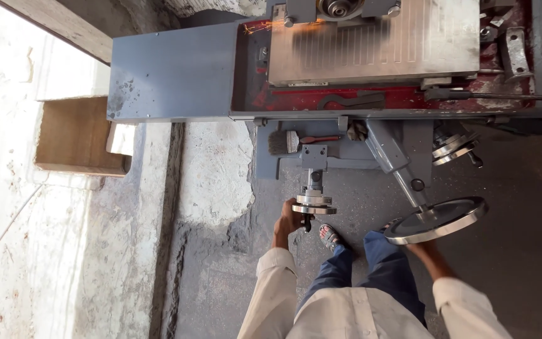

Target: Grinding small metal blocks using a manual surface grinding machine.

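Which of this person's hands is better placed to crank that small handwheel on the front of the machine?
The left hand: it is already at the small handwheel, fingers by its handle. The right hand is mostly hidden under the large handwheel, farther off to the other side.

Open floor (534,207) lies right of the large handwheel (437,220); the small handwheel (313,206) crowds the left hand (288,221).
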